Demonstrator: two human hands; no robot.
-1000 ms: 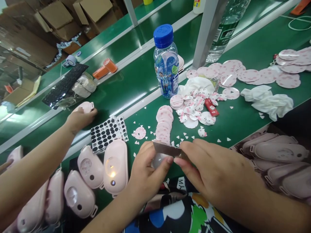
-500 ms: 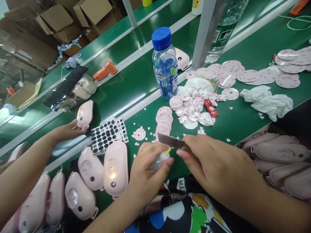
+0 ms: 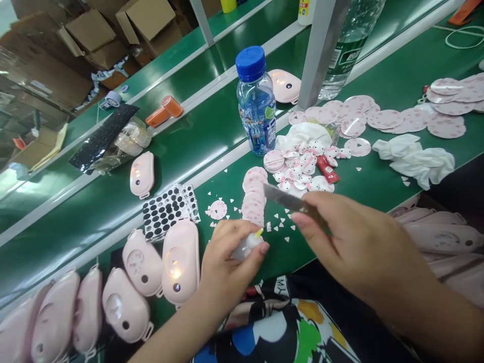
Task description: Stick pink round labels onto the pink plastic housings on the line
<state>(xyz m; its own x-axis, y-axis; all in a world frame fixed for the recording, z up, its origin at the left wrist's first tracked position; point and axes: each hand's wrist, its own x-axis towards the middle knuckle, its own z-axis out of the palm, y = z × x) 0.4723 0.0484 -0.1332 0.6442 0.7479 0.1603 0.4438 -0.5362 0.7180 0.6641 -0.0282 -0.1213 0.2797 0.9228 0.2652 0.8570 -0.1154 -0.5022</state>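
My left hand [image 3: 230,262] grips a small translucent squeeze bottle [image 3: 247,247] with a yellow tip, just above the green conveyor belt [image 3: 227,242]. My right hand [image 3: 359,247] pinches a flat metal blade [image 3: 291,199], held apart from the bottle. Beyond the hands lies a stack of pink round stickers [image 3: 253,199], among scattered paper scraps. Pink plastic cases [image 3: 180,262] lie in a row left of my left hand. A sheet of black dot stickers [image 3: 170,209] sits next to them. Cartoon cat pieces [image 3: 302,164] are heaped farther up.
A blue-capped water bottle [image 3: 256,106] stands on the belt, with pink discs [image 3: 385,118] and white cloth [image 3: 423,161] to the right. Another pink case [image 3: 142,175] lies on the left belt, near a black keyboard [image 3: 104,136]. Cardboard boxes [image 3: 91,35] sit beyond.
My right hand has lifted the blade up and away from the bottle. A co-worker's hand has left the view, leaving a pink case on the belt. Another case has moved along behind the water bottle.
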